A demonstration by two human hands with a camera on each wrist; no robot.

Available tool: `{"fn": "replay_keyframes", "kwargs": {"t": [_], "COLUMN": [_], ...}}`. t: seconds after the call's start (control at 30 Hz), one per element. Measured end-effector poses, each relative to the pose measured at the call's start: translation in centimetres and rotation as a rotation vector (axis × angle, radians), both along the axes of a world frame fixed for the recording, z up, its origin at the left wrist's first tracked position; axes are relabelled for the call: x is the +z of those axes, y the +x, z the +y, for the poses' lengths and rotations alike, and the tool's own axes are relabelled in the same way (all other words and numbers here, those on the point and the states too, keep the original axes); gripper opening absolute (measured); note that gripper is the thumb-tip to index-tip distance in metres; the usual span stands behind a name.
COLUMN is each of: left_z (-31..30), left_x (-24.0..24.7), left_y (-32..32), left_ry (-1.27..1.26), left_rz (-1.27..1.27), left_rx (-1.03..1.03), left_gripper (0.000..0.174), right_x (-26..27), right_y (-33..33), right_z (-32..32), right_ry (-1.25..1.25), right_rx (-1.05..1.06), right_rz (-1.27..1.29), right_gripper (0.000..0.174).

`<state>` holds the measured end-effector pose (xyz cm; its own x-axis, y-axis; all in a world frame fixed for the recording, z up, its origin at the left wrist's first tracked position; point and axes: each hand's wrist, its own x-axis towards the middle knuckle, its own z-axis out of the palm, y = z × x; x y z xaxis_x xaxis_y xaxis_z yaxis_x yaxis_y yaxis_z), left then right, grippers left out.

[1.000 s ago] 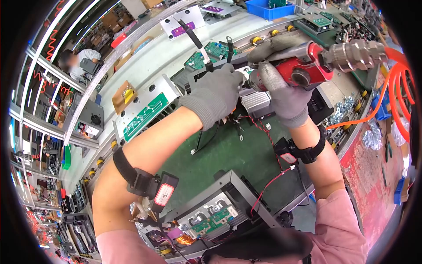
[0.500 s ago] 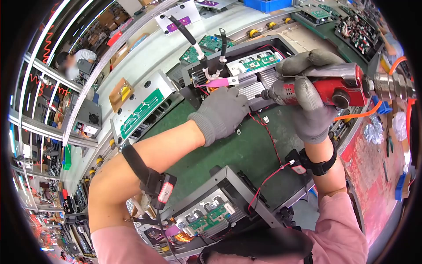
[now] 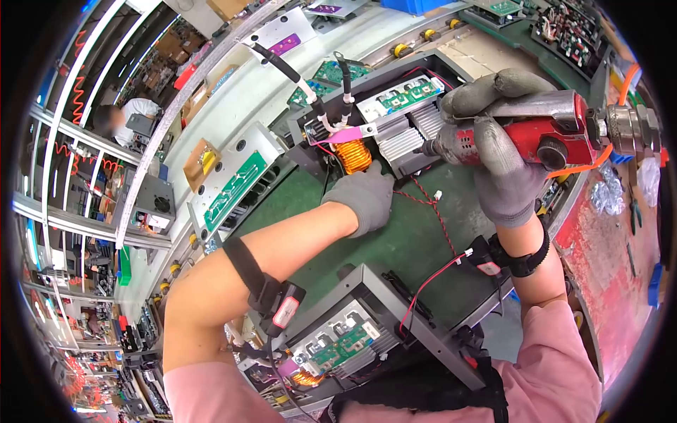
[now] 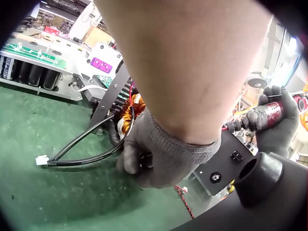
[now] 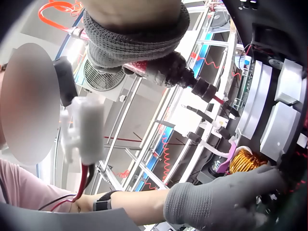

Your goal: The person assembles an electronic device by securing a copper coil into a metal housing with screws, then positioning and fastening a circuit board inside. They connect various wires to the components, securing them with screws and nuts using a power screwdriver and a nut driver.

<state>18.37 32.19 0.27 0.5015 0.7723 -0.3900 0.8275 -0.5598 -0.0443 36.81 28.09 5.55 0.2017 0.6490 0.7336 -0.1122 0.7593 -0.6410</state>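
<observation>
In the head view my gloved right hand [image 3: 504, 158] grips a red air screwdriver [image 3: 532, 141]. Its bit [image 5: 231, 109] points at the silver heat sink [image 3: 409, 141] of a black-framed power unit [image 3: 451, 67]. My gloved left hand [image 3: 363, 201] lies low at the unit's near side, just below an orange copper coil [image 3: 352, 155]. Close by that hand a black cable [image 4: 86, 161] loops out to a white connector [image 4: 42, 160]. Its fingers bend down over the wires in the left wrist view; I cannot tell whether they hold one. Two thick black leads [image 3: 282, 67] stand up beside the coil.
A second unit [image 3: 416, 317] stands nearest my body on the green work surface [image 3: 303, 240]. At left is a panel with a green circuit board [image 3: 236, 190]. Red and black wires [image 3: 437, 218] trail between the units. An orange hose [image 3: 624, 99] runs behind the screwdriver.
My right hand has drawn the screwdriver back to the right, away from the leads. My left hand has come down toward me, uncovering the coil and heat sink.
</observation>
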Motion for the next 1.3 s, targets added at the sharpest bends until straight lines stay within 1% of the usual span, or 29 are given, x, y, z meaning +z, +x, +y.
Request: {"fn": "replay_keyframes", "kwargs": {"t": [0.03, 0.17, 0.23, 0.27, 0.33, 0.37, 0.43, 0.47, 0.53, 0.57, 0.63, 0.67, 0.73, 0.77, 0.83, 0.87, 0.93, 0.97, 1.03, 1.07, 1.17, 1.23, 1.3], "left_z": [0.2, 0.6, 0.4, 0.1, -0.8, -1.0, -1.1, -0.9, -0.3, -0.1, 0.1, 0.2, 0.4, 0.5, 0.7, 0.7, 0.7, 0.7, 0.7, 0.7, 0.7, 0.5, 0.2], "left_x": [0.0, -0.3, 0.3, 0.4, 0.4, 0.1, -0.8, -1.2, -1.2, -1.1, 0.4, 1.2, 2.8, 3.4, 4.4, 4.8, 5.2, 5.4, 5.7, 5.6, 5.4, 5.5, 5.3], "left_y": [0.0, 0.3, 0.4, 0.6, 0.6, 0.6, 0.7, 0.5, 0.1, -0.2, -0.7, -1.0, -1.5, -1.9, -2.7, -2.9, -3.2, -3.2, -3.2, -3.2, -3.4, -3.3, -3.1], "left_ry": [-0.031, -0.046, -0.084, -0.084, 0.049, 0.048, 0.127, 0.125, 0.113, 0.113, 0.023, 0.024, -0.095, -0.094, -0.243, -0.242, -0.367, -0.366, -0.405, -0.404, -0.388, -0.356, -0.313], "left_rz": [-0.026, 0.007, -0.011, -0.01, -0.001, -0.002, 0.104, 0.105, 0.119, 0.12, 0.036, 0.041, -0.088, -0.088, -0.268, -0.268, -0.415, -0.416, -0.494, -0.496, -0.525, -0.489, -0.493], "left_rx": [-0.007, 0.021, 0.002, -0.003, -0.031, -0.03, -0.079, -0.082, -0.209, -0.211, -0.231, -0.233, -0.242, -0.244, -0.203, -0.204, -0.156, -0.158, -0.137, -0.137, -0.183, -0.189, -0.204], "left_gripper": [0.039, 0.041, 0.029, 0.029, 0.024, 0.024, 0.022, 0.022, 0.023, 0.023, 0.028, 0.028, 0.04, 0.04, 0.056, 0.056, 0.06, 0.06, 0.063, 0.063, 0.064, 0.067, 0.069], "right_x": [0.1, 0.0, 0.0, 0.0, 0.1, 0.1, -0.1, -0.1, -0.2, -0.2, -0.1, -0.1, -0.2, -0.2, -0.1, -0.2, -0.5, -0.7, -1.1, -1.2, -1.5, -1.5, -0.6], "right_y": [-0.1, 0.1, 0.4, 0.6, 0.5, 0.6, 0.8, 1.0, 1.2, 1.2, 1.0, 1.0, 0.9, 0.7, 0.1, 0.1, 0.1, 0.1, 0.1, 0.1, 0.3, 0.3, -0.3], "right_z": [0.0, -0.1, -0.1, -0.1, -0.3, -0.3, -0.3, -0.3, -0.3, -0.3, -0.2, -0.2, -0.2, -0.3, -0.8, -0.9, -0.8, -0.7, -0.1, 0.0, 0.3, 0.7, 0.8], "right_ry": [0.009, 0.065, 0.08, 0.087, 0.057, 0.056, 0.038, 0.031, 0.075, 0.09, 0.114, 0.115, 0.113, 0.114, -0.036, -0.036, -0.099, -0.12, -0.028, -0.027, -0.095, -0.066, -0.043], "right_rx": [-0.004, -0.004, -0.017, -0.024, -0.004, -0.003, -0.016, -0.022, -0.063, -0.077, -0.059, -0.061, -0.039, -0.041, 0.005, 0.004, 0.017, 0.021, 0.014, 0.015, 0.029, 0.058, 0.093], "right_rz": [-0.001, -0.037, -0.052, -0.059, -0.033, -0.034, -0.063, -0.072, -0.117, -0.132, -0.088, -0.084, -0.051, -0.051, 0.058, 0.059, 0.096, 0.108, 0.103, 0.101, 0.155, 0.313, 0.355], "right_gripper": [0.044, 0.045, 0.046, 0.046, 0.046, 0.046, 0.046, 0.046, 0.046, 0.046, 0.046, 0.046, 0.045, 0.045, 0.044, 0.044, 0.043, 0.043, 0.043, 0.043, 0.045, 0.036, 0.035]}}
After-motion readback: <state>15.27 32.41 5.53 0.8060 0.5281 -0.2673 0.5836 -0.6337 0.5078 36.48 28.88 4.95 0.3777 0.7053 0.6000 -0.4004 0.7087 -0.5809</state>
